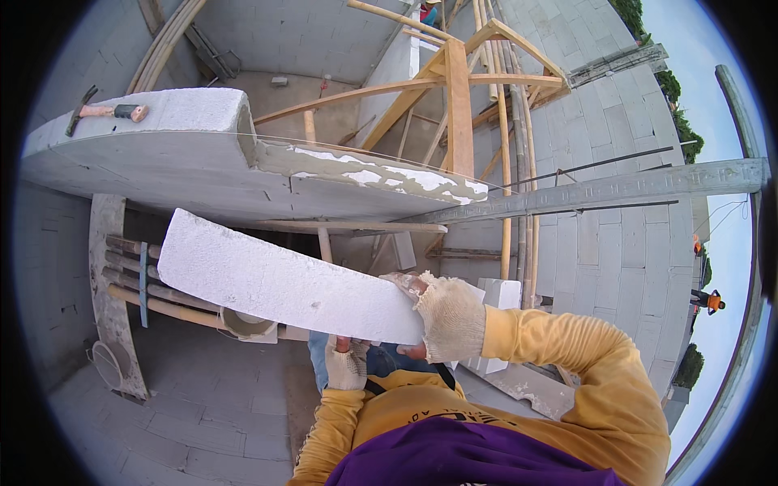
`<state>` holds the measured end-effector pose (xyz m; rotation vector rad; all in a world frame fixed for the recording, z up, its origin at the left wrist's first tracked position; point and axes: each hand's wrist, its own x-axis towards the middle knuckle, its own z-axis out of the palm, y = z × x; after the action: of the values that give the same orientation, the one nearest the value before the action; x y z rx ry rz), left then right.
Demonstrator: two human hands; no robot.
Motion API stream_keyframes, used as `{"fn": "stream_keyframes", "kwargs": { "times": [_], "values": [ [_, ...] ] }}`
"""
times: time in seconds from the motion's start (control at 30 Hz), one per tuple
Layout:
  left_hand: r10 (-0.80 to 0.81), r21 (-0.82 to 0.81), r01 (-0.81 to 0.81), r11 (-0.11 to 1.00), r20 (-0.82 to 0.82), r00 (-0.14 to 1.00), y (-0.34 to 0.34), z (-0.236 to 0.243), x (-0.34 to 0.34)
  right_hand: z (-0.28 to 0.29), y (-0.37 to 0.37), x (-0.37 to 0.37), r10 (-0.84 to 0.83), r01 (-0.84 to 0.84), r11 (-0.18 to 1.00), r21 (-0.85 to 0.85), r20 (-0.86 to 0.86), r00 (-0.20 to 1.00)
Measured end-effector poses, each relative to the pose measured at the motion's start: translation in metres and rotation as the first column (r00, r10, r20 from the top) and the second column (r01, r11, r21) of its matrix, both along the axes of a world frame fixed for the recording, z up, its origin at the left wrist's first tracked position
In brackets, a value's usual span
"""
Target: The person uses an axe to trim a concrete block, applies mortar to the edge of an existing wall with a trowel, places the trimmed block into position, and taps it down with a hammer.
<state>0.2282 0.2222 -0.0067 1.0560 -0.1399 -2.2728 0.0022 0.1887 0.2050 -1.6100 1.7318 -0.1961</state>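
A long white aerated concrete block (pixel 284 283) lies across in front of my body, held up over the scaffold poles. My right hand (pixel 450 316), in a worn knitted glove with bare fingertips, wraps round its right end. At the lower edge, my left hand (pixel 347 364), gloved too, grips the block from beneath; part of its fingers is hidden. Just beyond the block runs a partly built wall (pixel 186 174). Patchy grey mortar (pixel 365 170) covers its lower step, beside a raised block at the left. A thin string stretches along the wall.
A hammer (pixel 105 111) rests on the raised block. A mortar bucket (pixel 247 324) stands by the wooden poles (pixel 170 296), and another bucket (pixel 105 364) is at the far left. Timber framing (pixel 458 105) rises behind the wall. White blocks (pixel 498 296) sit at my right. Two people are far off.
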Motion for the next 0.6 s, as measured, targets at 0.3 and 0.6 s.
{"fn": "stream_keyframes", "kwargs": {
  "times": [0.3,0.6],
  "values": [
    [0.175,-0.483,-0.036,0.875,0.247,0.953,-0.056,0.078,0.015,0.115,-0.057,0.006,0.165,-0.168,0.965,-0.202,-0.034,0.986],
    [0.316,-0.493,-0.297,0.818,-0.047,0.948,-0.177,0.2,-0.039,0.175,-0.1,-0.032,0.185,-0.341,0.646,-0.683,-0.294,0.938]
  ]
}}
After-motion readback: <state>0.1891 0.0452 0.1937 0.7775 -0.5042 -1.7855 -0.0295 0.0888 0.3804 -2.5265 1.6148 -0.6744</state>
